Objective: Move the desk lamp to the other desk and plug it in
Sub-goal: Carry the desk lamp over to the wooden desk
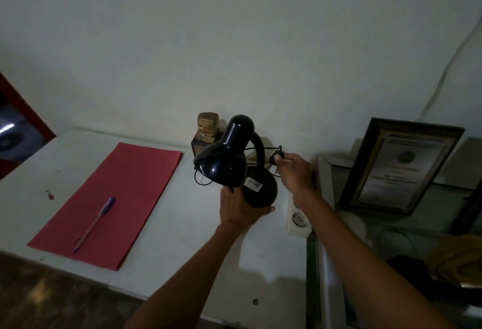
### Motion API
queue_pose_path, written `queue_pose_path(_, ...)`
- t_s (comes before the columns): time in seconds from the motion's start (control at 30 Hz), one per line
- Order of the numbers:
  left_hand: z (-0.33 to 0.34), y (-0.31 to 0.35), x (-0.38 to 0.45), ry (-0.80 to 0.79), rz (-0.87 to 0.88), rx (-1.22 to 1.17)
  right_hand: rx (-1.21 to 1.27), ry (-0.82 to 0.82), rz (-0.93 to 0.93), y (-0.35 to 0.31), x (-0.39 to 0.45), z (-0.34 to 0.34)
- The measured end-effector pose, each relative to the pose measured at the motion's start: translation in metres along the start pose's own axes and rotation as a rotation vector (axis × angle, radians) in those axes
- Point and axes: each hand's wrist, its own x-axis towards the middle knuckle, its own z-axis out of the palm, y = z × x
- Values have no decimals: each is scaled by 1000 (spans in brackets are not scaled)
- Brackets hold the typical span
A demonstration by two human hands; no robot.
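Observation:
A black desk lamp (pixel 229 156) with a glossy shade and curved neck is tilted over the white desk (pixel 182 237). My left hand (pixel 240 211) grips its round base from below. Beside the lamp's neck, my right hand (pixel 294 172) pinches the lamp's black plug (pixel 277 157), and the thin black cord (pixel 202 181) loops behind the lamp. A white power strip (pixel 297 220) with round sockets lies on the desk's right edge, just under my right forearm.
A red paper sheet (pixel 125 198) with a purple pen (pixel 95 223) lies on the left of the desk. A small gold trophy (pixel 207 128) stands against the wall behind the lamp. A framed certificate (pixel 401 164) leans at the right over a glass-topped cabinet.

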Motion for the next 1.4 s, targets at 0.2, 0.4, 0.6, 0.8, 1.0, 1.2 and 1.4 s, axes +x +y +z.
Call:
queue_pose_path(0.2,8,1,-5,116,61,37,-48,13,-15,19,-4,7)
queue_pose_path(0.4,15,11,-3,163,28,177,19,27,36,27,3,11)
queue_pose_path(0.6,12,10,5,110,23,233,55,8,58,31,8,13)
queue_pose_path(0.8,14,11,8,123,57,288,71,-19,55,35,10,9)
queue_pose_path(1.0,11,16,7,93,40,275,67,-20,43,37,9,9)
queue_pose_path(1.2,3,14,7,77,106,181,53,-30,10,31,11,9)
queue_pose_path(1.4,-12,3,2,63,176,172,43,-84,-24,26,6,7)
